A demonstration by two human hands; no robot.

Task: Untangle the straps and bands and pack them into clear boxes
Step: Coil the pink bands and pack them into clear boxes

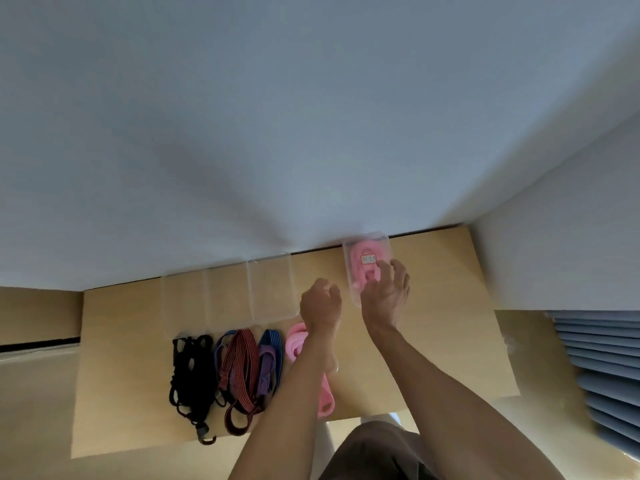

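A clear box sat hard against the far edge of the bench, right of the middle, up by the white wall. It was a rounded rectangle with a small red-bordered label on top, and a pink band coiled inside showed through the plastic. Its long axis ran from the far edge toward the near edge, tipped only slightly off square. The right hand was on the box's near right part, fingers spread and bent over the top, fingertips touching down just beside the label; whether the thumb had hold of a side could not be made out through the blur. The left hand hung just left of the box's near end, fingers curled in loosely, and nothing could be seen in it. Under that left forearm another pink band lay loose on the bench, stretching toward the near edge. Left of it came a blue and purple band, then a red striped strap with loops trailing to the near edge, then a black tangle of cord ending in a hook. Beyond those, three empty clear boxes stood side by side along the far edge, touching each other, long axes also running far to near, well left of the packed box. Grey slatted blinds showed off the right edge.
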